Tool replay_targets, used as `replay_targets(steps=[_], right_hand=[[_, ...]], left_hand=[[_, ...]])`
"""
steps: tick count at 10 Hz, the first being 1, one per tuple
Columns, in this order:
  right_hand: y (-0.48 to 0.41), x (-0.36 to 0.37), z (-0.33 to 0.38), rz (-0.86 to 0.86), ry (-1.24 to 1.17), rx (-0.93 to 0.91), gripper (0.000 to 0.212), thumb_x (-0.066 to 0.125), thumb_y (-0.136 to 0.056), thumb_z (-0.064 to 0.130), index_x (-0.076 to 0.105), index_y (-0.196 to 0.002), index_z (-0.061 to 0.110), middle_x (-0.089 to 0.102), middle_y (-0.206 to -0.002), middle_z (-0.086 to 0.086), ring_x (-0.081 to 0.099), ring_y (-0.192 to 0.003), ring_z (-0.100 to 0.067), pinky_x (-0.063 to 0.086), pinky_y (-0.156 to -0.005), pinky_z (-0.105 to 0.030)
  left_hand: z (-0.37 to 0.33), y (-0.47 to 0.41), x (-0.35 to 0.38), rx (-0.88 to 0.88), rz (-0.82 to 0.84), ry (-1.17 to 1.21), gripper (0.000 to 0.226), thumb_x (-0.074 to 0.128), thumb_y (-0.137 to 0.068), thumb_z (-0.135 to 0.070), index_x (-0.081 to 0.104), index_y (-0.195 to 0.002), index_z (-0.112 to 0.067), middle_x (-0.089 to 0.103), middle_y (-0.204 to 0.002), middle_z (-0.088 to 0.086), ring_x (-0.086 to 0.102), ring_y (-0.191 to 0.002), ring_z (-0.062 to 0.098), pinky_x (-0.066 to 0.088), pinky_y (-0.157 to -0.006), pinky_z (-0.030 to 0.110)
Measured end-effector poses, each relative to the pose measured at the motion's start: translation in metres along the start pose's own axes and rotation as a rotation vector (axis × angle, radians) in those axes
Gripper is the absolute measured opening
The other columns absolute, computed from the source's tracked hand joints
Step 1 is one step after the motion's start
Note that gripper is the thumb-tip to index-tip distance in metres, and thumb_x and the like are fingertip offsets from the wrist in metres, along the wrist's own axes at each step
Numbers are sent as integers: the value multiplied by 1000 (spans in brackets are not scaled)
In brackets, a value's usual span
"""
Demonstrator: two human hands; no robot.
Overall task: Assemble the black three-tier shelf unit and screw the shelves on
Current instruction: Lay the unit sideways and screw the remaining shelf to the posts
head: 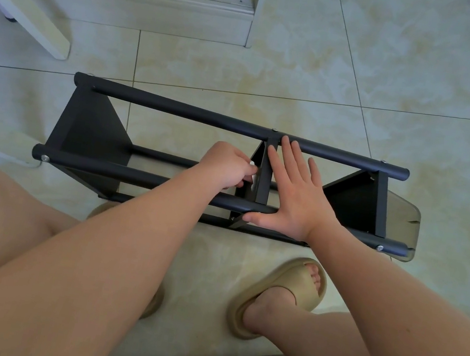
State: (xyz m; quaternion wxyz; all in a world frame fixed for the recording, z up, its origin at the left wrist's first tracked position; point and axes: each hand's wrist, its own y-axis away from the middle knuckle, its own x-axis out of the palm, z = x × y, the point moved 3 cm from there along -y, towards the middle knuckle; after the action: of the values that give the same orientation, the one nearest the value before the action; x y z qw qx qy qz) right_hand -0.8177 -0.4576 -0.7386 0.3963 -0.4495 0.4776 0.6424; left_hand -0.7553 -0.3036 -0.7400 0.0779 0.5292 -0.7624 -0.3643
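Left hand [225, 165] pinches a small white tool [254, 178] at the middle shelf [265, 177]; right hand [290, 194], spread flat at three o'clock, steadies the shelf unit [176, 109].

Bare arms, beige slide sandals [278, 298]

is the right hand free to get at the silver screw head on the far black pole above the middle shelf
Probably yes: the right hand lies flat and empty, fingertips just short of the silver screw head on the far black pole, nothing between.
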Motion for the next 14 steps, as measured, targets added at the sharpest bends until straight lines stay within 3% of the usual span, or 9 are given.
replay_targets(steps=[2,6,8,12,14], right_hand=[[0,1,-1,-7,3,-1,130,35,-67,97,-13,-160,22,-26,-165,-5,-26,-152,-22,-7,-125,-51],[0,-1,0,4,0,6,130,39,-67,95,-12,-161,21,-26,-165,-6,-27,-152,-22,-8,-125,-51],[0,0,0,-1,1,2,130,39,-68,96,-12,-161,20,-26,-166,-6,-26,-152,-22,-7,-125,-50],[1,-2,1,1,6,4,130,38,-68,96,-11,-161,20,-25,-166,-7,-26,-152,-23,-6,-125,-51],[1,-1,0,1,1,7,130,40,-68,95,-12,-161,22,-26,-166,-5,-26,-152,-21,-7,-125,-50]], left_hand=[[-5,3,-2,-54,10,78,6,60,-98,-23,64,-96,-19,75,-84,-4,67,-75,7,52,-73,27],[-6,7,-1,-85,57,18,15,59,-98,-23,59,-82,-23,73,-75,-8,68,-77,6,53,-87,32],[-3,5,-2,-94,83,18,11,61,-96,-25,61,-86,-22,72,-63,-13,69,-77,5,54,-86,32],[-1,2,1,-165,125,-13,12,56,-98,-24,61,-90,-16,72,-63,-12,69,-78,5,52,-77,27],[-1,0,2,-161,129,-27,14,54,-98,-21,59,-86,-17,72,-63,-12,69,-82,7,52,-80,28]])
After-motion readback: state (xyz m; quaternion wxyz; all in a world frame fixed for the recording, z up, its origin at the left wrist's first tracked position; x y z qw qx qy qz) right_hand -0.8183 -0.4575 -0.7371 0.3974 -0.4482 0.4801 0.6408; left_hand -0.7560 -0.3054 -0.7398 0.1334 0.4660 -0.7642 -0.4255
